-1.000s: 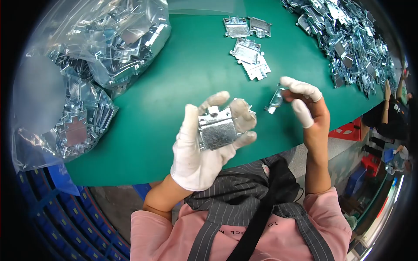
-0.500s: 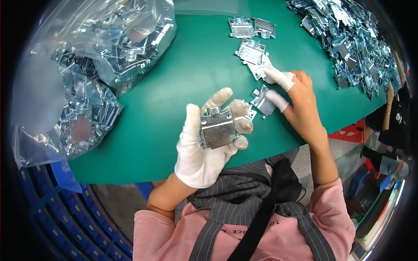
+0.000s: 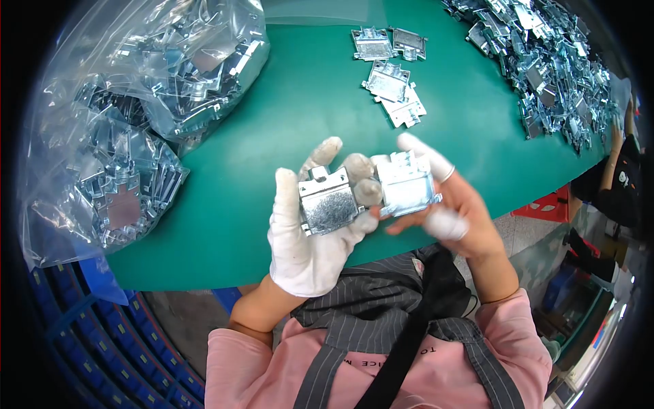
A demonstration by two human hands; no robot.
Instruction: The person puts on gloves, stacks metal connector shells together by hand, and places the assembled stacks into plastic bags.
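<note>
My left hand point(image 3: 310, 238), in a white glove, is closed around a shiny stamped metal plate point(image 3: 330, 202) with small tabs, its flat face turned up. Just right of it, my right hand point(image 3: 456, 211) grips a second metal plate point(image 3: 407, 184) between white-covered fingertips and thumb. This plate is brighter and tilted, its left edge close to my left fingers; whether they touch I cannot tell. The right thumb is blurred. Beyond the hands, several similar loose plates point(image 3: 388, 82) lie on the green table point(image 3: 300, 102), two of them overlapping.
Clear plastic bags point(image 3: 174, 146) full of metal plates stand at the left. A large heap of metal parts point(image 3: 538, 75) covers the far right. Blue bins point(image 3: 129, 334) sit below the left edge. At the right, another person's arm point(image 3: 611, 160) is near the heap, with a red crate point(image 3: 548, 204) below.
My right hand has picked up a plate from the table and brought it down and left beside my left hand. My left hand has shifted slightly left, still holding its plate.
</note>
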